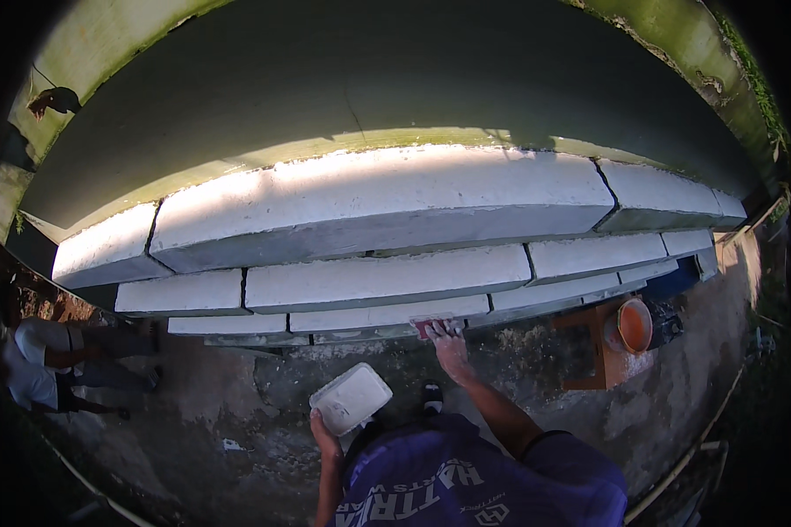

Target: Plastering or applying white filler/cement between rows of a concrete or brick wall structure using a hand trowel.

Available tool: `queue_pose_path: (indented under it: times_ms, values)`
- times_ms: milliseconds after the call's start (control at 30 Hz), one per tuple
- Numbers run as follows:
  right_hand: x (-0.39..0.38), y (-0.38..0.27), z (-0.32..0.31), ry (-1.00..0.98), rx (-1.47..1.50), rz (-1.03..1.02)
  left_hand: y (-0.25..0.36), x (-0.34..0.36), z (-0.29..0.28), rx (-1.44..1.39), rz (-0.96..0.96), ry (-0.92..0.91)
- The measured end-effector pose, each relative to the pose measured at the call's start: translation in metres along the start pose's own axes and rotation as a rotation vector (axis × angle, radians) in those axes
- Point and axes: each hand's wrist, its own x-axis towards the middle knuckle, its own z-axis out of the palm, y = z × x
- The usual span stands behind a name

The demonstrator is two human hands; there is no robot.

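Note:
My left hand (325, 429) grips a white rectangular tray (351, 395) smeared with pale material, held low near the bottom centre. My right hand (451, 348), whitened at the fingers, is closed on a small red flat tool (429, 328) at the lower courses of white blocks (387, 318). The tool looks to be against the block face; exact contact is hard to tell. Longer blocks (382, 180) form the upper course, with dark joints between them.
A person (39, 351) in a white shirt is at the far left. An orange bucket (634, 327) stands by a brown board (576, 378) at right. A dark grey wall (387, 79) with green edges lies beyond the blocks. Pale poles (707, 430) edge the concrete floor (202, 378).

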Motion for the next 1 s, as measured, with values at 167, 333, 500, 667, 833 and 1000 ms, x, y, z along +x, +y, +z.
queue_pose_path:
  times_ms: [167, 333, 500, 667, 833, 1000]
  values:
    - [0.02, 0.029, 0.002, 0.205, 0.009, -0.032, 0.003, -0.001, 0.001, 0.004, -0.008, 0.003]
    - [0.028, 0.055, 0.004, -0.057, 0.059, 0.166, 0.013, -0.007, 0.007, 0.002, -0.061, -0.03]
    - [-0.008, 0.067, -0.004, -0.04, -0.028, 0.049, 0.01, -0.008, 0.004, -0.005, -0.015, -0.02]
    - [0.008, 0.106, -0.006, 0.143, 0.033, 0.079, 0.007, -0.006, 0.009, 0.011, -0.022, 0.047]
    - [0.036, 0.092, -0.02, -0.341, 0.106, 0.313, 0.009, -0.007, 0.01, 0.076, -0.009, -0.055]
    - [-0.025, 0.094, 0.015, 0.004, -0.069, 0.135, -0.007, 0.0, 0.01, 0.062, 0.001, -0.022]
